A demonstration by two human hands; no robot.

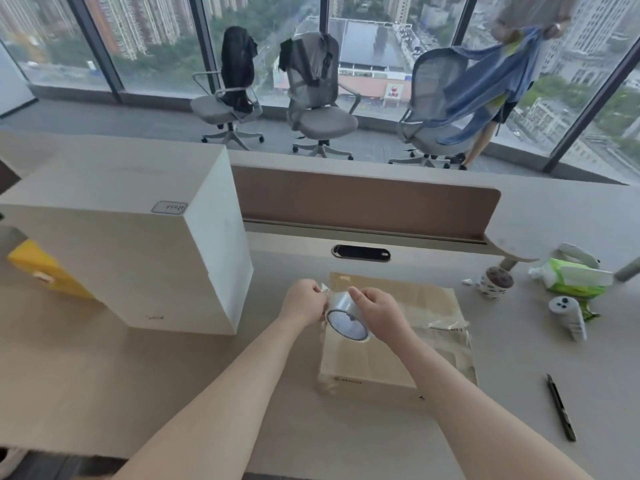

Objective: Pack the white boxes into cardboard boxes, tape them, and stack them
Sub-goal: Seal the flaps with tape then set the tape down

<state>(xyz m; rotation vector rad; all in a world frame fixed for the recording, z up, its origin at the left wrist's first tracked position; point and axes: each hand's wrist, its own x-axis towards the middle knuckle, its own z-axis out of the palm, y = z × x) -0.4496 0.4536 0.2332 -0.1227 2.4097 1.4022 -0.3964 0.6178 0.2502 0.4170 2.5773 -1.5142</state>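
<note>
Lower centre of frame: 2 bare forearms reach in from the bottom edge over the desk (pixel 138 393). Centre: left hand (pixel 304 301), fingers curled, pinches the loose end of a clear tape roll (pixel 346 322); right hand (pixel 377 308), fingers curled, grips the roll's upper rim; roll held tilted, its open core facing the camera, just above the item below. Centre, under the hands: 1 cardboard box (pixel 398 348), flat and closed, clear tape visible across its top, lying on the desk. Lower right: 1 slim black tool (pixel 561 408), lying apart from the cardboard box; type cannot be told. Left of centre: 1 large white box (pixel 138 258), upright on the desk, small label on its top face, near the cardboard box and not touching it. Far left: 1 yellow item (pixel 45 271), partly hidden behind the white box. Right: 1 paper cup (pixel 495 282), 1 green-and-white packet (pixel 575 277), 1 white cylindrical item (pixel 568 315). Middle: brown divider panel (pixel 363 206). Upper frame: 3 office chairs (pixel 318 109) before floor-length windows; upper right, 1 person (pixel 533 26) holding a blue cloth.
</note>
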